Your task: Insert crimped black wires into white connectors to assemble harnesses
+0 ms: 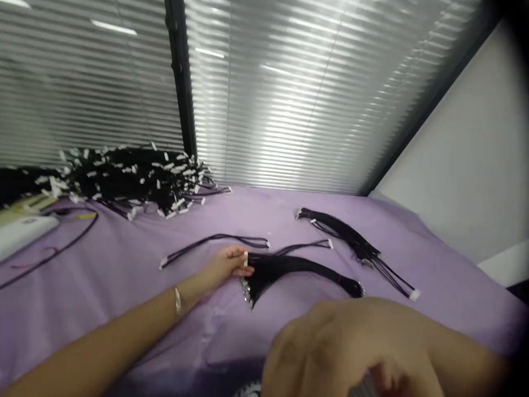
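Observation:
My left hand [235,262] is closed on the white connector end of a black cable [285,251]. That cable lies along the top of a tied bundle of black cables [297,266], whose metal-tipped ends fan out just below my fingers. My right hand [343,347] is large and close to the camera, its fingers curled. A greyish piece shows at its lower edge, too little of it to name. Behind my left hand lies a loose black cable with white connectors [219,237]. A second tied cable bundle [343,229] rests further right, with a white-ended cable along it.
A big heap of black cables with white connectors [136,173] sits at the back left against the glass with blinds [281,110]. A white device [25,234] and a dark cord [61,259] are at the left. Purple sheeting [124,242] covers the table.

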Motion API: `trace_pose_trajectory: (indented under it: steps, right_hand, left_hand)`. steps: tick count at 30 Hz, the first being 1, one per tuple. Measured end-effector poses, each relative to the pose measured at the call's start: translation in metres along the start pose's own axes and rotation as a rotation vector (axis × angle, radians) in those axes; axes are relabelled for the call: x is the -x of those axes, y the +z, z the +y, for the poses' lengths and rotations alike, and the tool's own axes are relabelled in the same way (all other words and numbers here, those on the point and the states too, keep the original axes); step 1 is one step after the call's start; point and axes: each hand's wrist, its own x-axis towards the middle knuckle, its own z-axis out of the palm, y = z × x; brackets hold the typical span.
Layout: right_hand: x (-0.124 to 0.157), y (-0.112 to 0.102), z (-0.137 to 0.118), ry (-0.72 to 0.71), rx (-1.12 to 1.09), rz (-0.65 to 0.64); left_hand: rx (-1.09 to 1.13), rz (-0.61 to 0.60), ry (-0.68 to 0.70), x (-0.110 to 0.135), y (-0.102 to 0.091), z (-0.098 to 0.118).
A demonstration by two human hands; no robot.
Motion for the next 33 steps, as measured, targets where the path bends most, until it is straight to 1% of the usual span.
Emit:
trace_pose_trajectory:
  steps: [1, 2, 3, 5, 6, 7, 9, 10, 12, 14, 16, 18, 19, 21, 23, 24, 25, 27, 29, 31, 32, 33]
  right_hand:
    - [0.009, 0.010, 0.011, 0.041, 0.018, -0.024]
    - [0.017, 0.017, 0.024, 0.125, 0.104, -0.018]
    - [0.026, 0.020, 0.040, 0.248, 0.234, 0.043]
    - [0.042, 0.020, 0.077, 0.509, 0.574, 0.198]
    - [0.048, 0.019, 0.097, 0.586, 0.728, 0.237]
    - [0.053, 0.016, 0.115, 0.637, 0.812, 0.229]
    - [0.058, 0.013, 0.147, 0.696, 0.873, 0.174]
    - [0.059, 0.012, 0.158, 0.702, 0.885, 0.154]
    - [0.059, 0.013, 0.170, 0.720, 0.895, 0.163]
    - [0.059, 0.017, 0.172, 0.767, 0.900, 0.223]
    - [0.058, 0.022, 0.170, 0.823, 0.908, 0.281]
    - [0.058, 0.025, 0.167, 0.853, 0.906, 0.311]
    - [0.057, 0.027, 0.167, 0.855, 0.906, 0.312]
    - [0.056, 0.030, 0.166, 0.846, 0.927, 0.300]
    - [0.055, 0.035, 0.166, 0.849, 0.968, 0.304]
    - [0.054, 0.037, 0.166, 0.857, 0.988, 0.319]
    - [0.053, 0.040, 0.165, 0.864, 1.001, 0.344]
    - [0.053, 0.044, 0.161, 0.852, 1.005, 0.409]
    - [0.053, 0.048, 0.156, 0.776, 1.020, 0.488]
    - [0.053, 0.051, 0.151, 0.634, 1.062, 0.562]
    - [0.053, 0.052, 0.149, 0.537, 1.083, 0.565]
    - [0.052, 0.054, 0.147, 0.432, 1.091, 0.525]
  left_hand:
    - [-0.012, 0.023, 0.020, 0.001, 0.000, 0.000]
    - [-0.026, 0.034, 0.038, 0.002, 0.001, -0.001]
    - [-0.043, 0.047, 0.064, 0.002, 0.002, 0.000]
    - [-0.085, 0.061, 0.120, 0.004, 0.004, 0.002]
    - [-0.111, 0.068, 0.145, 0.005, 0.005, 0.003]
    - [-0.137, 0.074, 0.163, 0.007, 0.006, 0.004]
    - [-0.198, 0.072, 0.190, 0.009, 0.009, 0.006]
    - [-0.232, 0.065, 0.201, 0.010, 0.009, 0.006]
    - [-0.292, 0.049, 0.223, 0.013, 0.011, 0.005]
    - [-0.285, 0.071, 0.241, 0.016, 0.014, 0.004]
    - [-0.246, 0.145, 0.236, 0.018, 0.018, 0.005]
    - [-0.221, 0.244, 0.197, 0.018, 0.023, 0.009]
    - [-0.182, 0.282, 0.157, 0.018, 0.026, 0.012]
    - [-0.040, 0.308, 0.008, 0.018, 0.031, 0.017]
    - [0.071, 0.284, -0.169, 0.018, 0.034, 0.021]
    - [0.073, 0.267, -0.233, 0.019, 0.035, 0.022]
    - [0.047, 0.258, -0.265, 0.019, 0.036, 0.022]
    - [-0.009, 0.265, -0.239, 0.019, 0.034, 0.021]
    - [-0.017, 0.286, -0.166, 0.017, 0.030, 0.018]
    - [-0.004, 0.289, -0.095, 0.012, 0.023, 0.012]
    - [0.001, 0.273, -0.082, 0.009, 0.020, 0.009]
    - [0.008, 0.254, -0.084, 0.006, 0.017, 0.006]
